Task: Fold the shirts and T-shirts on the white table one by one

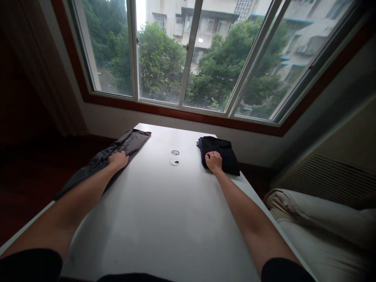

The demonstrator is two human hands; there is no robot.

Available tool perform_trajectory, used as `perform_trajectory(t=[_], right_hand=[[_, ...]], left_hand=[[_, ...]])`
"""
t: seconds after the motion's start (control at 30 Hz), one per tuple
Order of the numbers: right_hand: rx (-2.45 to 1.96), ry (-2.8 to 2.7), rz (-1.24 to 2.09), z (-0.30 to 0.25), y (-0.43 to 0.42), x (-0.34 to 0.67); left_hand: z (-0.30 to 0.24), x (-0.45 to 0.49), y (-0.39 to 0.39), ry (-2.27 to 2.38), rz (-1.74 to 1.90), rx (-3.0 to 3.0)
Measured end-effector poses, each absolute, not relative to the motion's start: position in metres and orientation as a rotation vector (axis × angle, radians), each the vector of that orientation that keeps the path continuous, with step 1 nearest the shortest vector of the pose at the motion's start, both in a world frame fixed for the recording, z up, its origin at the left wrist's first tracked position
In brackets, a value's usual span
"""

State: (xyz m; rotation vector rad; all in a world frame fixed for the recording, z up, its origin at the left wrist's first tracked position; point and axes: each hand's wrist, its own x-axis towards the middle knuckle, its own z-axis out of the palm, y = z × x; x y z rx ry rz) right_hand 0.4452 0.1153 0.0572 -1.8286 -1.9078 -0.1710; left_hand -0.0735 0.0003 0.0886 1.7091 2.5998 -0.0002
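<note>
Long grey trousers (133,141), folded lengthwise, lie along the left edge of the white table, partly hanging over it. My left hand (118,159) is closed on the grey cloth, knuckles up, fingertips hidden. On the far right corner rests a stack of folded dark clothes, with a black garment (227,154) on top and blue layers (201,144) showing at its left side. My right hand (214,161) is on the near left part of this stack, its fingers curled in against the black cloth.
The white table (164,219) has two round inserts (174,161) set near its far end. Beyond it are a wall and a wide window (188,58). A pale padded cushion or bedding (323,219) lies to the right, and a curtain (44,70) hangs at left.
</note>
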Motion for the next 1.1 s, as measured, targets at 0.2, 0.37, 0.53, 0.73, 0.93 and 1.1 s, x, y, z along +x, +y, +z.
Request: perform_trajectory(t=[0.2,0.37,0.53,0.73,0.93,1.1], right_hand=[[-1.518,-1.972,-0.075,0.053,0.098,0.363],[-1.282,-2.053,0.209,0.035,0.084,0.315],[-1.132,-2.122,0.64,0.032,0.066,0.3],[-1.064,-2.226,0.636,0.043,0.05,0.304],[-1.267,-2.35,0.33,0.041,0.025,0.278],[-1.382,-2.351,0.194,0.042,0.026,0.261]], left_hand=[[0.1,-0.024,0.002,2.261,-0.104,1.978],[0.087,0.061,-0.018,1.988,-0.073,2.208],[0.072,0.158,-0.068,1.499,0.094,2.451],[0.099,0.163,-0.077,1.274,0.19,2.545],[0.105,0.083,-0.071,1.623,-0.023,2.568],[0.104,0.06,-0.119,1.538,-0.32,2.616]])
